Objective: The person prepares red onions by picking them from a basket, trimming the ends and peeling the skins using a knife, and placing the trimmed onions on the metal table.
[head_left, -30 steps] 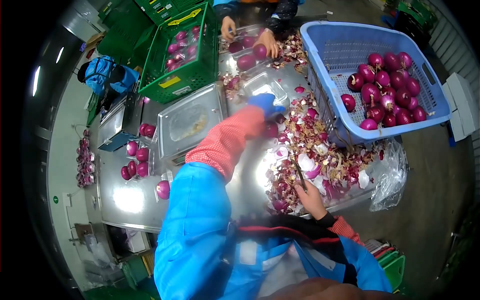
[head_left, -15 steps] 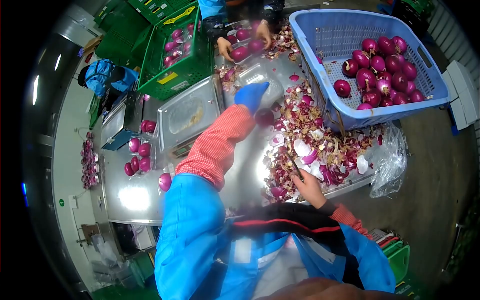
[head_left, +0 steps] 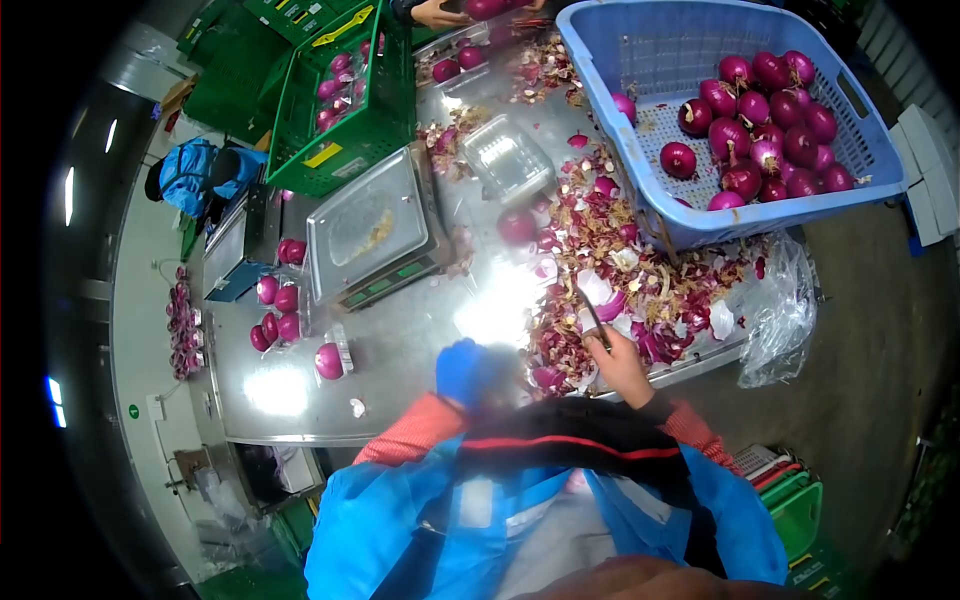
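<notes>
My left hand (head_left: 460,370), in a blue glove, is low over the steel table near my body. Motion blurs its fingers, and I make out nothing in it. In my right hand (head_left: 622,368) is a knife (head_left: 592,315), its dark blade pointing away over a heap of onion skins (head_left: 600,255). A peeled red onion (head_left: 517,226) lies on the table left of the heap. Just beyond it rests a clear plastic tray (head_left: 508,160).
A blue basket (head_left: 720,235) of red onions stands at the right. On the left are a scale (head_left: 372,238), packed onions (head_left: 287,300) and a green crate (head_left: 318,170). A co-worker's hand (head_left: 440,14) is by onions at the far edge. Crumpled clear plastic (head_left: 780,315) hangs at the right.
My left hand has drawn back from beside the clear tray towards my body. My right hand stays with the knife. The co-worker's hands have moved farther away, with an onion raised.
</notes>
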A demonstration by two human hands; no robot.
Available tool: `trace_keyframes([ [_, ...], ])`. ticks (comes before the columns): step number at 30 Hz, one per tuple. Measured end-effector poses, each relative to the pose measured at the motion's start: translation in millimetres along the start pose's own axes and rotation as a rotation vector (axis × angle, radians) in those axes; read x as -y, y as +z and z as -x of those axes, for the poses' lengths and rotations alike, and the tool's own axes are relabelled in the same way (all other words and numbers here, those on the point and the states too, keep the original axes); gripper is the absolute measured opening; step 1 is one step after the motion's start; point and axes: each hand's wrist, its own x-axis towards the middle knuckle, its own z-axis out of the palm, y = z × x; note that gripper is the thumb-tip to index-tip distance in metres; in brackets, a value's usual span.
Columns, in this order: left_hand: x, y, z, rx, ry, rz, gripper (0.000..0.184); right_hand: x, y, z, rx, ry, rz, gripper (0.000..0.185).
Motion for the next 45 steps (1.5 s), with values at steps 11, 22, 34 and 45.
trace_keyframes([
  [11,-59,-103,-213,-0.476,0.656,0.152,0.031,30,-67,13,0.046,0.041,-0.166,0.02],
  [22,-187,28,-531,0.495,0.598,-0.206,0.055,12,-141,21,-0.26,-0.305,0.276,0.023],
  [34,-45,31,-598,0.392,0.072,-0.594,0.045,-18,-174,12,-0.049,0.148,-0.256,0.021],
  [45,78,163,-663,0.176,-0.21,-0.402,0.032,5,-196,6,-0.208,-0.028,0.032,0.028],
])
